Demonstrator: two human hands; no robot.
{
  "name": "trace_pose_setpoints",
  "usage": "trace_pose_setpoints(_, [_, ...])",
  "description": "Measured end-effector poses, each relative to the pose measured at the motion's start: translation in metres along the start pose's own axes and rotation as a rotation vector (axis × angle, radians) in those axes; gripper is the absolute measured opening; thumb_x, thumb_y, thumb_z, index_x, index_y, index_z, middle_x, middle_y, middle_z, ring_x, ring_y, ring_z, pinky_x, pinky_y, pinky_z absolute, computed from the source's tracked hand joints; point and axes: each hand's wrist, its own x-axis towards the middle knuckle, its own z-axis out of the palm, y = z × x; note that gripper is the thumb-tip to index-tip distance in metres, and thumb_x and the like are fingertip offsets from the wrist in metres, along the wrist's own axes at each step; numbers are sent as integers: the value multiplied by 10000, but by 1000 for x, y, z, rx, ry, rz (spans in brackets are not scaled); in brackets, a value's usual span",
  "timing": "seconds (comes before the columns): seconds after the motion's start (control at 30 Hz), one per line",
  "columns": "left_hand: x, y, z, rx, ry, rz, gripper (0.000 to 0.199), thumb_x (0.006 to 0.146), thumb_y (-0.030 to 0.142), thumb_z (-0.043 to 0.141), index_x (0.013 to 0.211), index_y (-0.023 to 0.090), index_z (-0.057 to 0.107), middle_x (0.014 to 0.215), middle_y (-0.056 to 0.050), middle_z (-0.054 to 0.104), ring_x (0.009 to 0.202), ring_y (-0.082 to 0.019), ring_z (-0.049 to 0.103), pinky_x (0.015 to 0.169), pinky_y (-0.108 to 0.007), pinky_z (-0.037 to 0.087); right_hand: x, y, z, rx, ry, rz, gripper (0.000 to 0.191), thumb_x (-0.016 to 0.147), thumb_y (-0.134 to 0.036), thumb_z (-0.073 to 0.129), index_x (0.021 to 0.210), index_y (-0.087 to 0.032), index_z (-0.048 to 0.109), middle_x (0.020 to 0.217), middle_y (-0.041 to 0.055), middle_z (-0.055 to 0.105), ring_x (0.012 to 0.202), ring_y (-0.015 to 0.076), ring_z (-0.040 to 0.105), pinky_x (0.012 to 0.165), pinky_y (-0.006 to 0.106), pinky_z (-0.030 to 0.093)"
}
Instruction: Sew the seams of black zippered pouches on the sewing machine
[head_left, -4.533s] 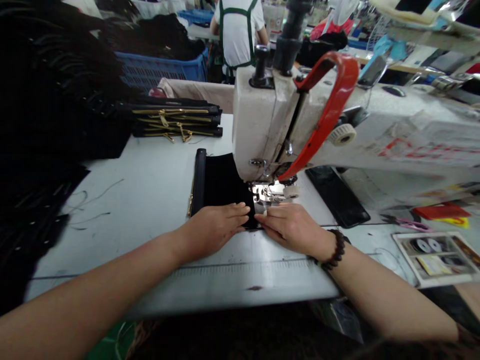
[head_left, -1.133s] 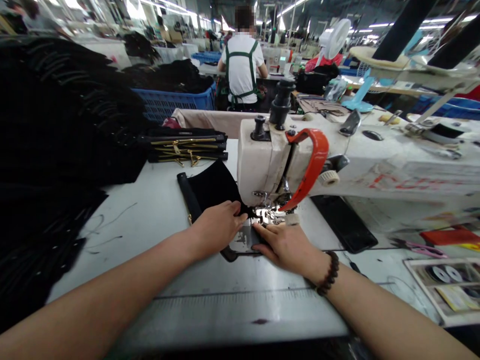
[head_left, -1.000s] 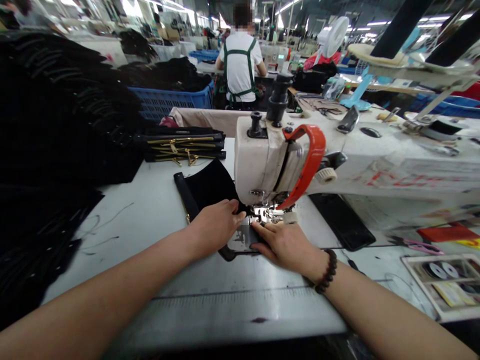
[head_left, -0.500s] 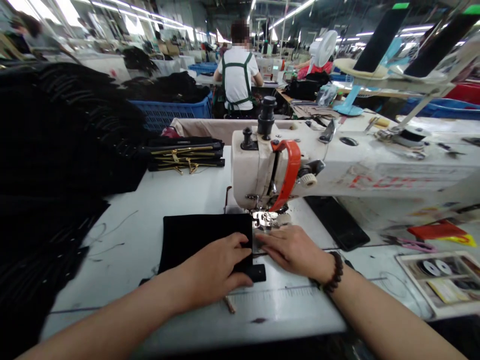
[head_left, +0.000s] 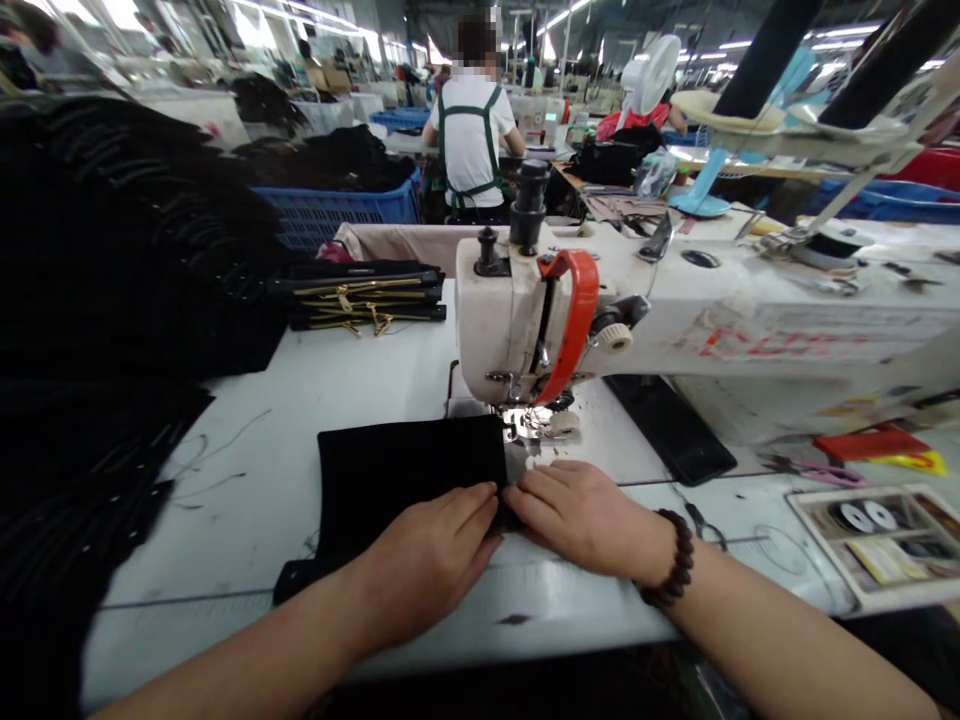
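A black fabric piece (head_left: 405, 470) lies on the sewing machine table, its right edge close beside the lit presser foot (head_left: 523, 424). My left hand (head_left: 431, 550) lies over its lower right part, fingers drawn together and closed on the near right corner. From the other side my right hand (head_left: 581, 515), with a beaded bracelet at the wrist, pinches the same edge. The fingertips of both hands almost meet there, and the cloth between them is mostly hidden. Just beyond stands the white sewing machine (head_left: 491, 320) with an orange guard (head_left: 576, 320).
Black pieces with gold zippers (head_left: 367, 300) are stacked at the back left, beside a large black heap (head_left: 135, 250). Right of the needle lie a phone (head_left: 671, 430), pink-handled snips (head_left: 829, 472) and a bobbin tray (head_left: 874, 545). A person (head_left: 471, 130) sits ahead.
My left fingers have closed together from a spread pose, and my right hand has come to the fabric's near corner. The zipper pull below the fabric is out of sight. The view has shifted slightly.
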Motion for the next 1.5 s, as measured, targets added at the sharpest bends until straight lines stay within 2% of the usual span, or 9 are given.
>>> trace_pose_setpoints(0.07, [0,1,-1,1,-11,2,268,804,251,410,909,131,625,967,-8,600,874,-92,558,734,-214,544,0,-2,-1,-20,50,-45,141,723,-267,500,809,-156,501,686,-9,464,666,6,243,664,172,76])
trace_pose_setpoints(0.17, [-3,2,1,49,-79,-11,300,786,253,418,996,154,607,1105,-9,556,1009,-125,526,833,-263,531,-3,-2,-3,-8,42,-103,165,717,-273,500,807,-136,478,681,-2,455,671,3,258,670,174,78])
trace_pose_setpoints(0.27, [-7,3,3,66,-113,52,337,753,175,421,1038,146,598,1173,-21,520,1098,-117,486,925,-222,489,-6,-1,-4,-28,29,-112,187,713,-284,505,810,-132,454,682,-6,450,668,-2,265,671,175,79])
trace_pose_setpoints(0.43, [-2,1,-1,113,-153,128,367,727,131,377,977,146,645,1108,-30,562,1038,-110,525,895,-188,476,-6,-5,-4,-39,14,-73,211,716,-297,493,823,-126,431,688,-7,450,670,0,297,673,176,98])
trace_pose_setpoints(0.57, [1,1,-2,122,-154,167,398,719,117,338,956,133,657,1091,-49,570,1031,-120,521,908,-203,442,-6,-6,-2,-32,5,-109,232,720,-310,485,798,-113,391,666,-5,436,647,0,298,666,180,93])
trace_pose_setpoints(0.9, [3,-13,12,163,-131,171,415,726,110,321,958,138,663,1084,-58,573,1036,-117,533,939,-197,415,-5,-4,9,-167,-41,-17,237,721,-312,489,820,-114,406,676,6,424,667,-12,272,662,198,77])
trace_pose_setpoints(1.27, [11,-35,28,217,-88,178,437,772,105,270,973,124,657,1092,-60,570,1051,-115,524,961,-207,377,3,7,24,-216,-11,67,200,707,-265,513,850,-134,466,688,12,441,673,-7,223,662,209,47])
trace_pose_setpoints(1.43, [13,-43,34,219,-106,202,389,762,124,329,972,124,656,1080,-61,575,1031,-128,537,940,-215,422,9,11,26,-188,-74,103,155,711,-236,508,796,-126,440,674,6,447,644,-2,231,672,201,-41])
trace_pose_setpoints(1.5, [15,-46,35,212,-122,208,381,758,138,344,983,131,652,1085,-57,573,1029,-127,538,927,-214,441,13,13,24,-138,-151,106,110,728,-208,471,775,-116,431,676,7,449,624,-9,238,682,198,-52])
